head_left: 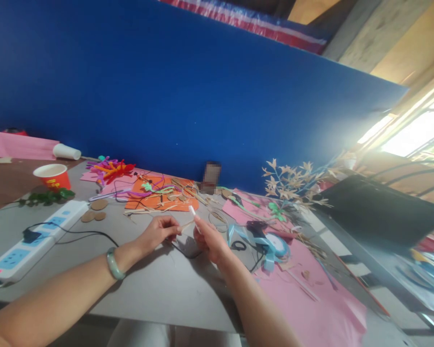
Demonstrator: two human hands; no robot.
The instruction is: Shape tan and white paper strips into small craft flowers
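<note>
My left hand (160,231) is closed in a pinch on one end of a thin pale stick (186,224) above the grey table (159,284). A green bangle (114,263) sits on that wrist. My right hand (209,239) is closed round a small white tube-like thing (193,211) that points up and left, its tip close to the stick's other end. The two hands are a few centimetres apart. A thin black cable (183,252) lies on the table just under them.
A white power strip (36,236) with a plugged-in black cord lies at left. A red paper cup (53,176) and green sprig stand behind it. Orange paper (166,195), pipe cleaners, pink sheets (304,299), light-blue ribbon (265,243) and dried twigs (292,185) cover the far side. A blue board stands behind.
</note>
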